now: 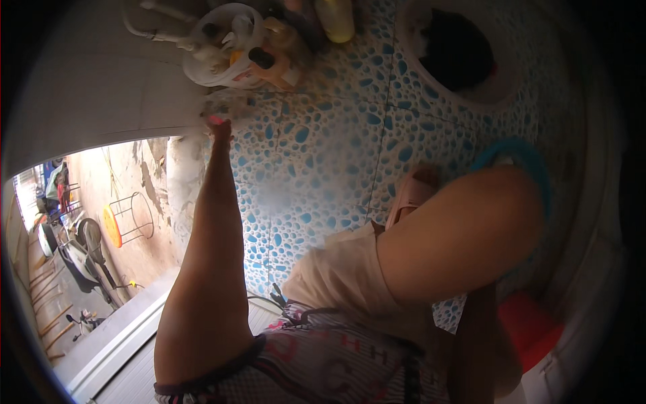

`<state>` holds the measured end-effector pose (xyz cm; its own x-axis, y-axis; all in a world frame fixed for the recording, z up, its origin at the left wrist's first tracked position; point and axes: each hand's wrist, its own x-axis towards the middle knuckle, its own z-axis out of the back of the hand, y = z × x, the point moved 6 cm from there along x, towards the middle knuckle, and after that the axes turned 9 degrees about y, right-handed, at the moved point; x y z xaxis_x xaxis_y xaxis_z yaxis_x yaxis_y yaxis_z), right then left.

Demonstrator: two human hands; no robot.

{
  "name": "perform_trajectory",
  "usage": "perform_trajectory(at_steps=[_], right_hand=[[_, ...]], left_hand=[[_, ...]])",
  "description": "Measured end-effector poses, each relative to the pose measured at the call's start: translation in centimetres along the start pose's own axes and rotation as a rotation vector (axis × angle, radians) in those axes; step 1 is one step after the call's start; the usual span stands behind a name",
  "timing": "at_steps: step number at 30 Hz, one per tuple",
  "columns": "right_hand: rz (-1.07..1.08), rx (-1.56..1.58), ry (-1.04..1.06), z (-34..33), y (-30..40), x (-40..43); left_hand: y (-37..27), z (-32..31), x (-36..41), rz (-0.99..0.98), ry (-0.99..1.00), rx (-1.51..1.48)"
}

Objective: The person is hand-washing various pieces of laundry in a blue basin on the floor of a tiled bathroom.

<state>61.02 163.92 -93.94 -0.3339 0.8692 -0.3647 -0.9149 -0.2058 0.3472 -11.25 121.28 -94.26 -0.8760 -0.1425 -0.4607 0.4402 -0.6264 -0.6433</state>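
Note:
My left arm stretches up the left half of the view. At its end, my left hand [221, 132] is small and blurred, beside a hazy, clear plastic-like item [229, 105] on the floor. A small pink-red thing [217, 120] shows at its fingertips; whether the fingers grip it is unclear. Just beyond stands a white plastic basket [194, 68] of bottles. My right hand is not in view; a dark limb passes behind my bare thigh at the lower right. Beige shorts [343, 272] and a pink slipper [408, 194] lie below me.
A pale round basin [406, 50] with dark contents [456, 50] stands at the upper right. Near the top is a yellowish bottle [335, 22]. Something red [530, 328] is at the lower right. Beyond the doorway are an orange-topped stool [112, 225] and a parked two-wheeler [81, 262]. The floor is pebble-patterned tile [323, 131].

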Motion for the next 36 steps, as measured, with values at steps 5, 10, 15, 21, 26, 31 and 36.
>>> perform_trajectory(at_steps=[5, 10, 15, 21, 26, 31, 36], right_hand=[[-0.014, -0.022, 0.014, 0.9, -0.5, -0.9], [0.016, -0.004, 0.037, 0.2, 0.6, -0.9], [0.033, 0.013, 0.039, 0.0, 1.3, -1.2], [0.049, 0.021, 0.023, 0.2, 1.9, -1.4], [0.063, 0.03, -0.032, 1.9, 0.6, -1.4], [0.41, -0.225, -0.396, 4.0, -3.4, 1.0], [-0.116, 0.143, -0.329, 6.0, -2.3, -0.7]], left_hand=[[-3.0, -7.3, -8.3, -0.513, -0.016, 1.084], [-1.8, -6.6, -7.1, -0.605, 0.01, 1.425], [-0.9, -5.1, -4.6, -0.306, 0.136, 1.402], [-2.2, -9.2, -12.4, -0.576, 0.152, 1.392], [-3.2, -16.6, -23.8, -1.025, 0.289, 1.25], [-5.4, -21.4, -26.1, -1.488, 0.536, 0.745], [-18.0, -17.5, -20.8, -1.115, 1.001, 0.816]])
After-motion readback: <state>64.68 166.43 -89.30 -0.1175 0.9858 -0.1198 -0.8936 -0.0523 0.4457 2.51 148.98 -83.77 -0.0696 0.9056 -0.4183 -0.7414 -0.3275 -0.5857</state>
